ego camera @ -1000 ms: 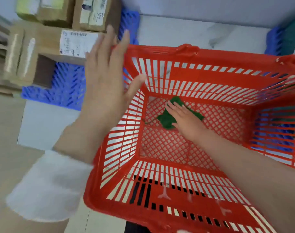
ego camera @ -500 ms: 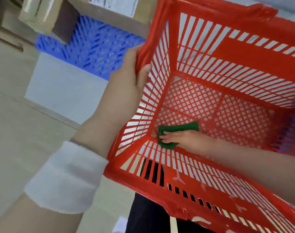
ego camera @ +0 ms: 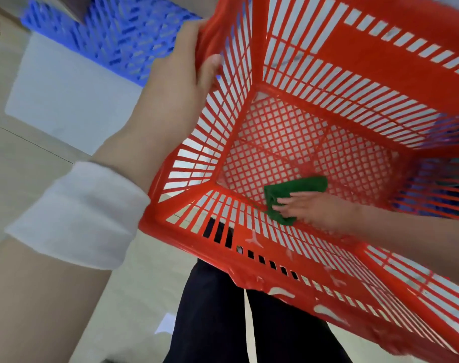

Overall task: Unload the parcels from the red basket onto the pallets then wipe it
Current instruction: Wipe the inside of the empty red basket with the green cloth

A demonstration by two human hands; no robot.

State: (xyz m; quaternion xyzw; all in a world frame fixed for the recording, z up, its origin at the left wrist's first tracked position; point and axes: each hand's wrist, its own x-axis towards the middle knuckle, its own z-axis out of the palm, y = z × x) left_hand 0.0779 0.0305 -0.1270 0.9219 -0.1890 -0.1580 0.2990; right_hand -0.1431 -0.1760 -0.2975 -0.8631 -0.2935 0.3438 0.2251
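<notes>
- The red basket point(ego camera: 367, 56) is held off the floor, tilted so that its open mouth faces the head camera; no parcels are seen inside it, so the unloading is judged to be done and the wiping under way.
- The left hand point(ego camera: 181, 82) is clamped on the basket's upper left corner. The thumb is hooked over the rim to the inside, the palm is laid against the outer slats, and a white cuff point(ego camera: 76, 216) is seen at the wrist.
- The right hand point(ego camera: 312, 209) is reached down into the basket. Its fingers point(ego camera: 284, 205) lie roughly straight and spread, pressed flat onto a green cloth point(ego camera: 299, 188), not curled round it.
- The cloth is pinned to the mesh bottom, right at the seam where the bottom meets the near wall. Its long axis runs along that seam.
- From the cloth, most of the bare mesh lies away from the person, toward the far wall, and leftward toward the corner below the gripping hand. The next stroke is judged to be owed in those directions.
- Only the right hand is near the bottom. The left one is taken up with steadying the basket.
- A blue pallet point(ego camera: 118, 35) is seen beyond the left hand, well apart from the basket, and dark trousers point(ego camera: 249, 323) below it.
</notes>
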